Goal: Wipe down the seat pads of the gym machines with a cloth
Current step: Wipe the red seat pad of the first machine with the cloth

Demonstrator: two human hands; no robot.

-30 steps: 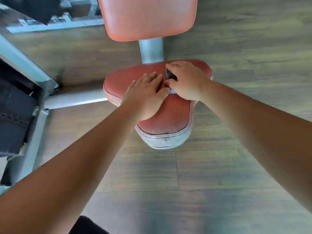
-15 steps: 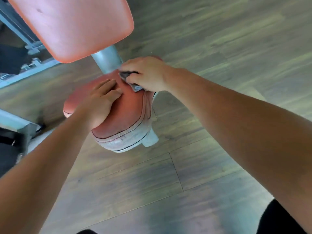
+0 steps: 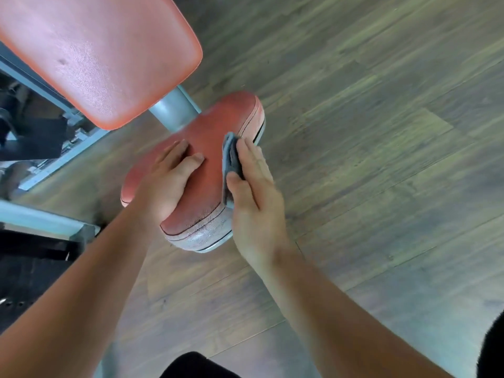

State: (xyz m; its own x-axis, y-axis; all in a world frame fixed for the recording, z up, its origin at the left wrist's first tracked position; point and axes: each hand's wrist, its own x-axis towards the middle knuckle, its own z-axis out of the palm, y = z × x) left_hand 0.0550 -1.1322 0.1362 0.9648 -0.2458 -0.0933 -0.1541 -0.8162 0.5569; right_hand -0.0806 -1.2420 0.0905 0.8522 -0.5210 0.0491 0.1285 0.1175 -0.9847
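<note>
Fingers (image 3: pixel 246 156) of your right hand (image 3: pixel 253 197) are pressing the cloth (image 3: pixel 230 162) flat along the seat pad (image 3: pixel 207 148)'s right edge, seemingly mid-wipe; your left hand (image 3: pixel 166 184) is lying open, steadying. Next, be sweeping toward the front.

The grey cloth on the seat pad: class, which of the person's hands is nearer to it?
Right. The right hand presses the grey cloth against the right side of the seat pad. The left hand lies flat on the pad, apart from the cloth.
</note>
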